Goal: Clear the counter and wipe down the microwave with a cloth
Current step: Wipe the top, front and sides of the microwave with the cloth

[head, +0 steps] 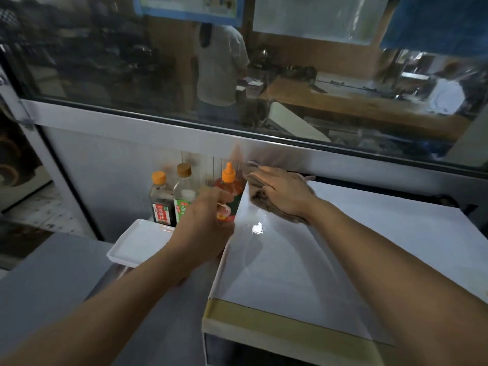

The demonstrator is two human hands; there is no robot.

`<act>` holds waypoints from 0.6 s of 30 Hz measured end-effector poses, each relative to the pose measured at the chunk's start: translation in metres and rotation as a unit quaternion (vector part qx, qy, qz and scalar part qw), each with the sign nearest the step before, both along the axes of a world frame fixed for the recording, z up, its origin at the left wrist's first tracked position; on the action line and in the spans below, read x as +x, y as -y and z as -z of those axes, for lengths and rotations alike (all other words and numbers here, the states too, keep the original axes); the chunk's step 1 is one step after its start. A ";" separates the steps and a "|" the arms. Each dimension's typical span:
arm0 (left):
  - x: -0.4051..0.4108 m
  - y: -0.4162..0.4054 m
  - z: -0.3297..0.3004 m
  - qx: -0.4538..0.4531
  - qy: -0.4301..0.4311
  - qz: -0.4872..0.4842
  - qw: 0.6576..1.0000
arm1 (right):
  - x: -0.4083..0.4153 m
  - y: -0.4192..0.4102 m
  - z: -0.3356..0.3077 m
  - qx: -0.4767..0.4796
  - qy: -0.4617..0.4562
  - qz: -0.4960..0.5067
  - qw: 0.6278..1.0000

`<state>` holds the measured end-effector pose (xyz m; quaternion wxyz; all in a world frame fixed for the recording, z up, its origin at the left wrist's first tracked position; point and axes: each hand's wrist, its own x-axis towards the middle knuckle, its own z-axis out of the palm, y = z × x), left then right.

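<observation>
Microwave [303,262] top being wiped at its far left corner, a cloth [260,198] under the right hand [284,192].

Cloth lies bunched on the white top near the back edge, just below the window sill, and the right hand presses it flat with fingers straight and close together. Left hand [204,228] hangs beside the microwave's left edge, fingers curled; whether it grips the edge or holds anything I cannot tell. Close behind it stand a red sauce bottle [228,191], a clear bottle [184,192] and a dark soy bottle [161,199], with a white tray [140,243] on the counter [52,273] in front. The likely trouble: a leftward sweep carrying the cloth off the corner could clip the red bottle just beside it and topple the row.
</observation>
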<state>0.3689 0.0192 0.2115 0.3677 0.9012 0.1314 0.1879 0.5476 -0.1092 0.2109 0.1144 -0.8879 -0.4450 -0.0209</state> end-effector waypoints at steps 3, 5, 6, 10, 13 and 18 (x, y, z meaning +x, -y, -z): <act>-0.008 -0.004 -0.001 -0.009 0.019 -0.002 1.000 | -0.039 0.009 -0.001 -0.003 0.035 -0.112 0.993; -0.012 -0.007 -0.002 0.005 0.032 -0.005 0.999 | -0.057 0.017 0.003 0.003 0.027 -0.160 0.987; -0.014 -0.007 -0.002 0.011 0.033 -0.007 0.999 | -0.057 0.019 0.004 0.004 0.018 -0.167 0.986; -0.024 -0.006 -0.001 0.007 0.020 -0.005 1.000 | -0.016 0.006 0.001 0.009 0.005 -0.081 0.997; -0.030 -0.005 0.003 0.029 0.009 -0.009 0.999 | 0.000 -0.009 0.004 -0.001 0.023 -0.025 0.999; -0.043 -0.004 -0.003 0.007 0.010 -0.004 1.000 | -0.061 -0.001 0.007 -0.027 0.026 -0.113 0.993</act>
